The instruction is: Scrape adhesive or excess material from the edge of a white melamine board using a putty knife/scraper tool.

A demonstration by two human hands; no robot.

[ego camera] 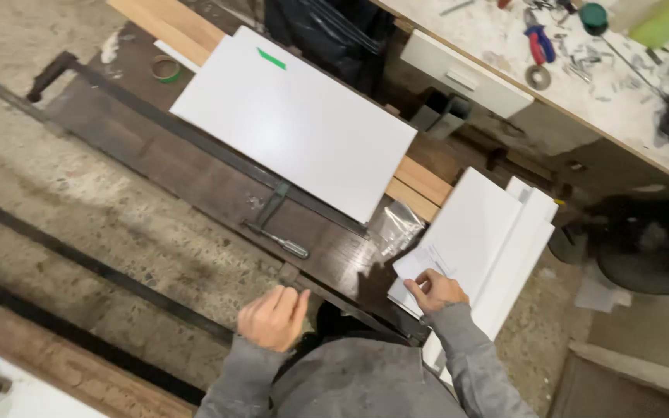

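Right hand point(437, 291) pinched a small paper sheet point(421, 263) atop the stacked white panels point(497, 232) — long axis running away from the person — while the left hand point(274, 317) rested loosely curled, empty, on the dark bench edge point(195, 174).

Pretty rough workshop floor point(125, 224) here — speckled, dusty concrete filling the left and middle of the frame, with dark metal rails point(94, 267) running diagonally across it. Upper right there's a workbench point(621, 116) with a pale, scuffed top, cluttered with small tools and metal bits, and a white drawer front point(466, 73) under its edge. A brown wooden board point(71, 371) cuts the lower left corner. Light is flat and even — no window in view.
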